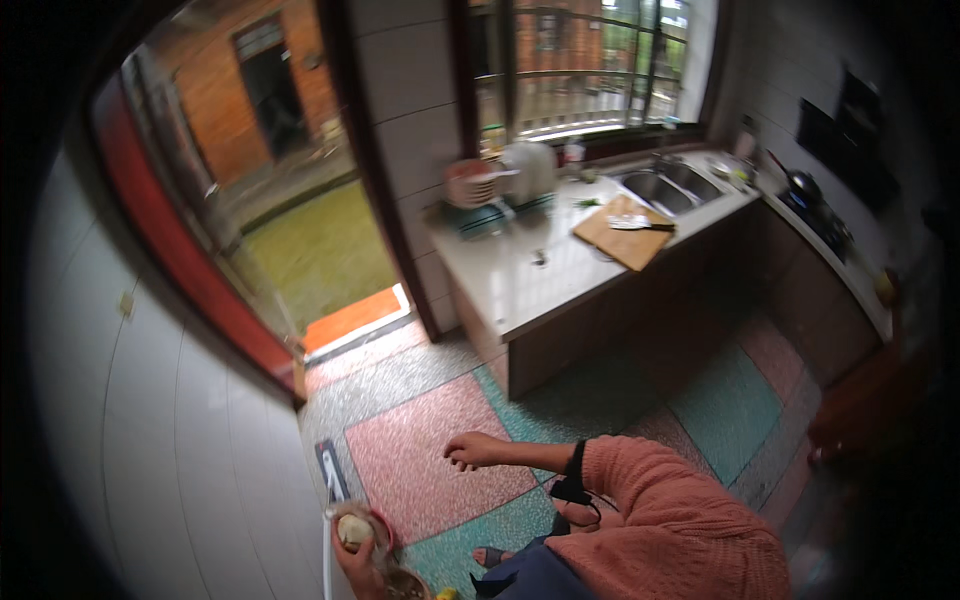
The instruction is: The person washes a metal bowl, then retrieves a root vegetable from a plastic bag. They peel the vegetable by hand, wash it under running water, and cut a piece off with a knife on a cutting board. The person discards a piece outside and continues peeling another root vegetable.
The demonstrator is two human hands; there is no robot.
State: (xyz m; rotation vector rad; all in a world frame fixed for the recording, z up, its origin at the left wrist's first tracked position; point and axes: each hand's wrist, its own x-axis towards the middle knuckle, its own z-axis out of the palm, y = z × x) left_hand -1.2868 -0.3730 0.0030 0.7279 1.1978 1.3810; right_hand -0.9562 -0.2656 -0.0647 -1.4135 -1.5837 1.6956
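Low at the lower left, my left hand [358, 562] is closed around a pale roundish item [354, 531], too blurred to name surely. Under and beside it are the red rim of a container [384, 529] and part of a bowl-like vessel [406, 585]. My right hand [474, 451] hangs over the pink floor panel with its fingers loosely curled, and nothing shows in it. The right arm wears a coral knit sleeve.
A white counter [487, 296] holds a wooden cutting board [622, 236] with a knife [641, 223], stacked bowls [471, 184] and a double sink [667, 187]. A doorway [360, 322] opens at the left. A flat mop head [331, 469] lies along the white tiled wall [225, 435].
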